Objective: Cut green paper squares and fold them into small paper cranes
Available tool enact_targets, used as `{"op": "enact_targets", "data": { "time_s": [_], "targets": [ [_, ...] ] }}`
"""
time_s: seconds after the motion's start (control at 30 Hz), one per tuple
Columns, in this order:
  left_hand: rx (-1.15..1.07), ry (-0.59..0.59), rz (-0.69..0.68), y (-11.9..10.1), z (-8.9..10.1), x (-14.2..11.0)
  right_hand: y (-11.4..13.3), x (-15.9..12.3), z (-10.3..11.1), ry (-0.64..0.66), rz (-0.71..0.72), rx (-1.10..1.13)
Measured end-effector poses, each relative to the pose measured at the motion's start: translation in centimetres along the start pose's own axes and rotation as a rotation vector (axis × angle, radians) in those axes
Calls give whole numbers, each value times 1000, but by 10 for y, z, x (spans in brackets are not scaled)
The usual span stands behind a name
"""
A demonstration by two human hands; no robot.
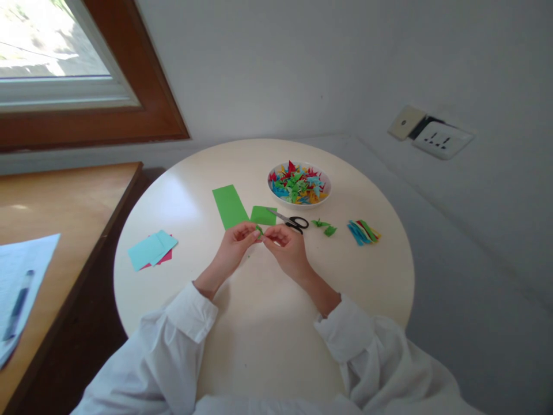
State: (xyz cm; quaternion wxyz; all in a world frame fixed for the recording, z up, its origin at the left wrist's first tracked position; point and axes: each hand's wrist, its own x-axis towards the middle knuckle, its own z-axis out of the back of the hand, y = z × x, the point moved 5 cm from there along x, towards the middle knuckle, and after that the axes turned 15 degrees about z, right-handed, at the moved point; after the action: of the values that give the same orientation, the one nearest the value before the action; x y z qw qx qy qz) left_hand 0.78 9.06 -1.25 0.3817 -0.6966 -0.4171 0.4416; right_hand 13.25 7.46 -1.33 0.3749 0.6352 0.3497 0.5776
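Note:
Both my hands meet over the middle of the round cream table (pixel 259 323). My left hand (pixel 235 245) and my right hand (pixel 286 246) pinch a tiny folded green paper piece (pixel 259 230) between their fingertips. Just beyond the hands lie a green paper strip (pixel 230 206), a smaller green paper square (pixel 262 215) and black-handled scissors (pixel 290 220). Two small folded green paper shapes (pixel 325 226) rest to the right of the scissors.
A white bowl (pixel 322 199) full of colourful folded paper shapes stands at the back. Coloured paper strips (pixel 363 231) lie at the right. Light blue and pink sheets (pixel 152 249) lie at the left. A wooden desk (pixel 64 213) with paper and pen adjoins on the left.

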Motion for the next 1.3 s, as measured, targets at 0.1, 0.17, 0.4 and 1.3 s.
{"op": "enact_targets", "data": {
  "time_s": [0.1,0.17,0.4,1.3],
  "targets": [
    [27,-1,-18,1,1,0,0,-1,-1,11,13,0],
    [39,-9,-31,1,1,0,1,-1,-1,16,21,-1],
    [51,-66,-41,-3,2,-2,2,-2,-3,36,24,-1],
    [27,61,127,-1,3,-1,34,3,1,205,551,-379]
  ]
}}
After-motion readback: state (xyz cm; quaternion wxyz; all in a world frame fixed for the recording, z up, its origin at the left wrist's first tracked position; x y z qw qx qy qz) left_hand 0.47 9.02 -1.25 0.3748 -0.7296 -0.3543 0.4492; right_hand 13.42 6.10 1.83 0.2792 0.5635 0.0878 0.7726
